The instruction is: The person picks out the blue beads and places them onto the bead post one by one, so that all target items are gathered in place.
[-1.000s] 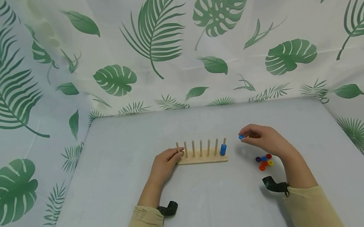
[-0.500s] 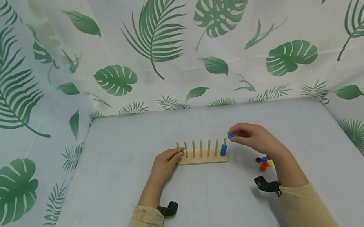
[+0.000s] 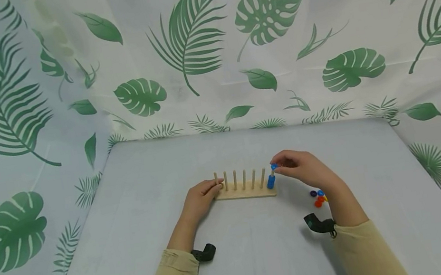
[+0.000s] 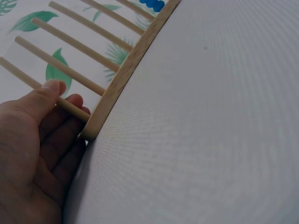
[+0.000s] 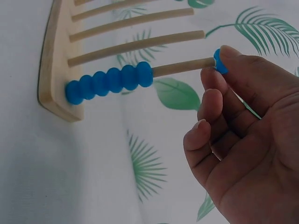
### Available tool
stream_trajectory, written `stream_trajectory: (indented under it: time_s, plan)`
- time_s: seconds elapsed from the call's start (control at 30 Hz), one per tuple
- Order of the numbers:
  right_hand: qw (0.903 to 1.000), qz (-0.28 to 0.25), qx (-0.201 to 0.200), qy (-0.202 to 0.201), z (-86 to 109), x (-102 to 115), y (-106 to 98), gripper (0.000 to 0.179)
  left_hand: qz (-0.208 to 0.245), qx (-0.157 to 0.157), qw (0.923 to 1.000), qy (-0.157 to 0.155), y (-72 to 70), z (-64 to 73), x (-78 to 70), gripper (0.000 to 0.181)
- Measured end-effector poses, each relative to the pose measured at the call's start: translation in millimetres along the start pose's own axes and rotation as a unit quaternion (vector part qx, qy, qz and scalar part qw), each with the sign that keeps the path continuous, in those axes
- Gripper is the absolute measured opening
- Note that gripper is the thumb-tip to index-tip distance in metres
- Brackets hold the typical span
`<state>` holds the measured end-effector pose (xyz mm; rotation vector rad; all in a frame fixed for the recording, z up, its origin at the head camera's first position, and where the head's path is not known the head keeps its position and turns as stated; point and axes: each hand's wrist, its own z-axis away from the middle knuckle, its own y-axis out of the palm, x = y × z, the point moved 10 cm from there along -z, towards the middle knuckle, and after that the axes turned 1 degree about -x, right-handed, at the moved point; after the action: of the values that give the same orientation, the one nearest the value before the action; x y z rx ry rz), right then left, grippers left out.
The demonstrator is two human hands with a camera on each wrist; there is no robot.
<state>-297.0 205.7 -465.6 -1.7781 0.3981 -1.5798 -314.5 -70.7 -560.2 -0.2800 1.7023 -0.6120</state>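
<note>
A wooden pegboard (image 3: 243,195) with a row of upright pegs stands on the table. Its far-left peg (image 4: 72,108) is pinched between the thumb and fingers of my left hand (image 3: 201,200), close to the base. On the far-right peg, several blue beads (image 5: 110,82) are stacked against the base, and the upper part of that peg is bare. My right hand (image 3: 304,168) pinches another blue bead (image 5: 219,61) between thumb and index finger, right at the tip of the same peg. The pegs in between carry no beads.
Right of the board lies a small cluster of loose beads, among them an orange bead (image 3: 318,203), a dark purple bead (image 3: 313,193) and a blue bead (image 3: 320,193). The right forearm overlaps part of this cluster. A leaf-printed curtain (image 3: 207,53) rises behind the table.
My right hand has moved left with its blue bead, from beside the board to the tip of the far-right peg. The left hand and the board have stayed in place.
</note>
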Motion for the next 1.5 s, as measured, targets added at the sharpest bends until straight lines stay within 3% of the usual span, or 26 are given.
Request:
stream_trajectory:
  time_s: [0.23,0.6,0.9,1.5]
  plan:
    - [0.9999,0.009,0.003,-0.007,-1.1,0.8,4.5,0.019,0.006,0.001,1.0,-0.004,-0.4,0.3,-0.4,0.026]
    - [0.9997,0.006,0.021,0.011,-3.2,-19.0,18.6,0.015,0.007,0.001,1.0,-0.004,0.3,0.6,0.1,0.027]
    - [0.9997,0.012,0.022,0.007,-4.0,-22.4,23.2,0.014,0.006,0.0,1.0,0.002,0.6,-0.1,-0.3,0.028]
    - [0.9993,-0.011,0.034,0.013,-2.1,-33.1,28.8,0.025,0.005,0.002,1.0,0.003,-1.0,0.1,-4.0,0.028]
